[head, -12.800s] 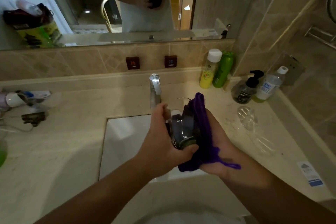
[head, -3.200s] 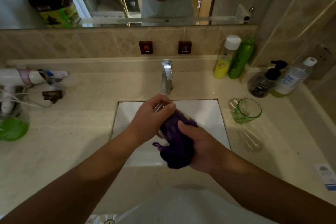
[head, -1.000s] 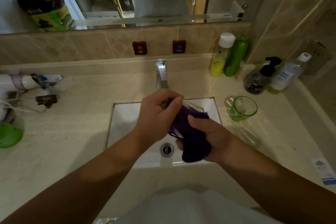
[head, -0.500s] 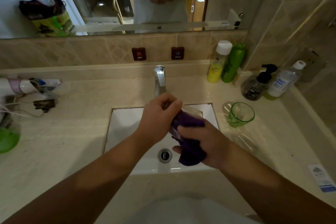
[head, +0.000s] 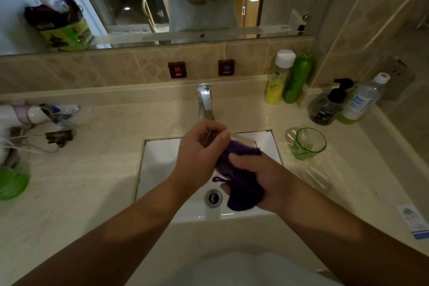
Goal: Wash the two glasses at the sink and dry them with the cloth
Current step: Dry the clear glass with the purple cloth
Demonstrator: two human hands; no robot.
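Observation:
Over the white sink [head: 162, 162] my left hand [head: 199, 155] grips a clear glass [head: 243, 140], tilted, with only its rim showing past my fingers. A purple cloth [head: 241, 169] is wrapped around the glass, and my right hand [head: 262, 176] presses the cloth against it from the right. A green glass [head: 307, 144] stands upright on the counter to the right of the sink, apart from both hands.
The chrome tap [head: 205, 102] rises just behind my hands. Yellow and green bottles [head: 287, 76], a pump bottle [head: 329, 104] and a clear bottle [head: 362, 100] line the back right. A hair dryer [head: 23, 116] and cables lie at the left, with a green dish [head: 12, 183].
Both hands stay over the sink with the glass and cloth. My right hand has shifted the cloth slightly around the glass since a second ago. The green glass has not moved.

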